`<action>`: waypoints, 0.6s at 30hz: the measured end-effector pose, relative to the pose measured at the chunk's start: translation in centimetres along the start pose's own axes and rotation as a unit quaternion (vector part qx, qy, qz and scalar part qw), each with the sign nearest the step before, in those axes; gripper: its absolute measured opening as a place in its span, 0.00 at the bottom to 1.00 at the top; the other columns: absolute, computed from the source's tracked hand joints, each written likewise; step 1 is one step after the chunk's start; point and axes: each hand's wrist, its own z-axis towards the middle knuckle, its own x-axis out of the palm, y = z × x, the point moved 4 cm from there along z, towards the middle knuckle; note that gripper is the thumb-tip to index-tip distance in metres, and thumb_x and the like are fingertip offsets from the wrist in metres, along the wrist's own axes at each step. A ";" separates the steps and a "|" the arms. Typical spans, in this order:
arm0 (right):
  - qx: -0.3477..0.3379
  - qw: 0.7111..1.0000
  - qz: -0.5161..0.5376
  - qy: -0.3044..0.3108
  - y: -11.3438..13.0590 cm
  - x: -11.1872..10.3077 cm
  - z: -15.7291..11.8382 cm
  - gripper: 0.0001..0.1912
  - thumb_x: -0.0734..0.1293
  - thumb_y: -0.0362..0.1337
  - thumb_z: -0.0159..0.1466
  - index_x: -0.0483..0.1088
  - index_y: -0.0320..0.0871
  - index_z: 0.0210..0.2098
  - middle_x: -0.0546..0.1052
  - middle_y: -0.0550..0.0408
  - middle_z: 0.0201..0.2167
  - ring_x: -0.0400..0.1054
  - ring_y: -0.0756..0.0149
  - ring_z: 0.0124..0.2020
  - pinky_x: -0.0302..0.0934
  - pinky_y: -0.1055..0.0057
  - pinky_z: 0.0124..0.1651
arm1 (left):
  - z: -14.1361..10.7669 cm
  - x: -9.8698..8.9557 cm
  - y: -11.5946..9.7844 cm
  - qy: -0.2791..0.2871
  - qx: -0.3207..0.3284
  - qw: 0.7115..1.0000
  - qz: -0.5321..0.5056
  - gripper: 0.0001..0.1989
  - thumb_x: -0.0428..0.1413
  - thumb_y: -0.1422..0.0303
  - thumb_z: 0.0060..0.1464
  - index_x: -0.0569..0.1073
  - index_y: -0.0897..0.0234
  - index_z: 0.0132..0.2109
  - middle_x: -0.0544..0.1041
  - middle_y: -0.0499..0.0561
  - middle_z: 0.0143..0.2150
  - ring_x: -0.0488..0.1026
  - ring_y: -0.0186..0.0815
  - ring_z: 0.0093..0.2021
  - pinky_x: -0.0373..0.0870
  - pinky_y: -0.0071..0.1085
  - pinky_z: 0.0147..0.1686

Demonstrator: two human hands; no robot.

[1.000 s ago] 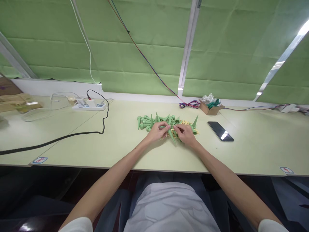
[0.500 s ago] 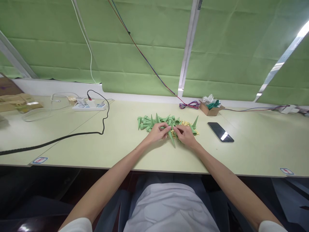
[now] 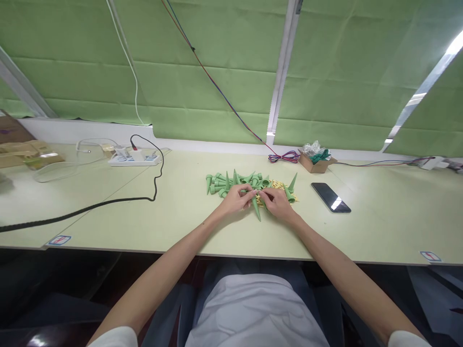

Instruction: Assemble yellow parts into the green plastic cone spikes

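Note:
My left hand [image 3: 237, 198] and my right hand [image 3: 278, 201] meet over a pile of green cone-shaped spikes [image 3: 219, 183]. Between their fingertips is one green spike [image 3: 256, 210], its point directed down toward the table's front edge. The fingers of both hands are closed in a pinch at its top end, and they hide that end. Small yellow pieces [image 3: 278, 184] lie in a heap behind and beside my right hand. Another green spike [image 3: 292, 183] points upward at the right end of the heap.
A black phone [image 3: 330, 197] lies on the table [image 3: 173, 221] to the right. Behind it stands a small cardboard box [image 3: 315, 166] with plastic and green material, beside coiled wires [image 3: 285, 157]. A power strip [image 3: 134, 160] and a black cable [image 3: 108, 203] are at the left.
The held green spike has tilted slightly, its tip shifting a little to the left. Both hands have stayed almost in place.

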 end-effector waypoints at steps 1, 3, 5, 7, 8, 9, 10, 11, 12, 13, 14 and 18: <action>0.000 1.000 0.001 -0.001 0.0 0.0 0.0 0.20 0.59 0.42 0.69 0.62 0.43 0.22 0.63 0.59 0.18 0.54 0.70 0.21 0.49 0.70 0.29 | 0.0 0.0 0.0 -0.001 -0.001 1.000 -0.001 0.19 0.55 0.51 0.58 0.71 0.64 0.34 0.68 0.45 0.19 0.63 0.29 0.19 0.60 0.26 0.22; -0.001 1.000 0.000 -0.005 0.0 0.0 0.0 0.20 0.59 0.42 0.69 0.61 0.43 0.22 0.62 0.59 0.18 0.54 0.70 0.21 0.49 0.70 0.28 | 0.1 0.0 0.1 -0.005 -0.004 1.000 -0.005 0.19 0.56 0.51 0.57 0.71 0.64 0.34 0.68 0.45 0.19 0.63 0.28 0.19 0.60 0.25 0.22; -0.002 1.000 -0.004 -0.012 0.1 -0.1 0.0 0.21 0.59 0.42 0.69 0.60 0.43 0.21 0.61 0.60 0.17 0.54 0.70 0.20 0.48 0.70 0.28 | 0.1 0.0 0.0 -0.012 -0.005 1.000 -0.010 0.20 0.56 0.50 0.56 0.71 0.65 0.34 0.68 0.45 0.19 0.63 0.28 0.19 0.60 0.25 0.21; -0.001 1.000 -0.008 -0.021 0.2 -0.2 0.1 0.21 0.59 0.42 0.69 0.60 0.43 0.21 0.61 0.60 0.17 0.53 0.70 0.20 0.48 0.70 0.28 | 0.1 0.0 -0.1 -0.018 -0.004 1.000 -0.016 0.20 0.57 0.50 0.55 0.71 0.65 0.34 0.69 0.46 0.20 0.64 0.29 0.19 0.60 0.25 0.20; 0.001 1.000 -0.009 -0.026 0.2 -0.3 0.1 0.21 0.59 0.43 0.69 0.60 0.43 0.21 0.61 0.60 0.17 0.53 0.70 0.20 0.48 0.70 0.28 | 0.1 0.0 -0.1 -0.018 -0.001 1.000 -0.018 0.20 0.57 0.50 0.55 0.71 0.65 0.35 0.69 0.46 0.20 0.64 0.29 0.19 0.60 0.25 0.20; 0.004 0.999 -0.010 -0.031 0.3 -0.3 0.1 0.21 0.59 0.43 0.69 0.61 0.43 0.21 0.61 0.60 0.17 0.54 0.70 0.20 0.48 0.70 0.27 | 0.1 0.1 -0.2 -0.016 0.003 1.000 -0.021 0.20 0.57 0.50 0.55 0.71 0.65 0.36 0.69 0.46 0.20 0.65 0.29 0.20 0.60 0.25 0.20; 0.007 0.999 -0.011 -0.037 0.3 -0.4 0.1 0.21 0.59 0.44 0.69 0.62 0.43 0.21 0.62 0.60 0.17 0.54 0.70 0.20 0.48 0.70 0.27 | 0.1 0.1 -0.2 -0.015 0.010 1.000 -0.025 0.20 0.58 0.50 0.55 0.71 0.65 0.37 0.69 0.46 0.21 0.66 0.30 0.20 0.61 0.25 0.20; 0.010 0.999 -0.012 -0.042 0.3 -0.5 0.1 0.21 0.59 0.44 0.69 0.62 0.43 0.22 0.62 0.59 0.17 0.54 0.70 0.20 0.48 0.70 0.27 | 0.1 0.1 -0.2 -0.015 0.017 0.999 -0.033 0.19 0.58 0.51 0.55 0.71 0.65 0.38 0.70 0.46 0.23 0.67 0.29 0.21 0.61 0.25 0.20; 0.011 0.999 -0.014 -0.047 0.4 -0.5 0.1 0.21 0.59 0.45 0.69 0.63 0.43 0.22 0.62 0.59 0.17 0.54 0.70 0.20 0.49 0.70 0.27 | 0.2 0.1 -0.2 -0.018 0.025 0.999 -0.045 0.19 0.58 0.51 0.55 0.70 0.65 0.39 0.71 0.47 0.26 0.68 0.29 0.22 0.62 0.25 0.20; 0.012 0.998 -0.014 -0.053 0.4 -0.6 0.1 0.21 0.59 0.45 0.69 0.64 0.43 0.22 0.62 0.59 0.17 0.55 0.70 0.20 0.50 0.70 0.27 | 0.3 0.0 -0.1 -0.022 0.030 0.997 -0.060 0.20 0.59 0.52 0.54 0.69 0.64 0.41 0.73 0.48 0.30 0.69 0.29 0.22 0.63 0.25 0.21; 0.013 0.998 -0.015 -0.058 0.4 -0.6 0.1 0.21 0.59 0.46 0.69 0.64 0.43 0.22 0.63 0.59 0.17 0.55 0.69 0.20 0.50 0.70 0.27 | 0.4 0.0 0.0 -0.028 0.034 0.996 -0.078 0.20 0.60 0.52 0.54 0.68 0.64 0.42 0.74 0.50 0.35 0.70 0.28 0.23 0.65 0.25 0.21; 0.016 0.997 -0.011 -0.079 0.3 -0.8 0.0 0.22 0.59 0.47 0.70 0.65 0.43 0.23 0.64 0.58 0.18 0.55 0.69 0.20 0.51 0.69 0.28 | 0.9 -0.1 0.5 -0.036 0.026 0.986 -0.159 0.22 0.59 0.51 0.54 0.64 0.62 0.45 0.73 0.49 0.38 0.74 0.30 0.25 0.70 0.27 0.23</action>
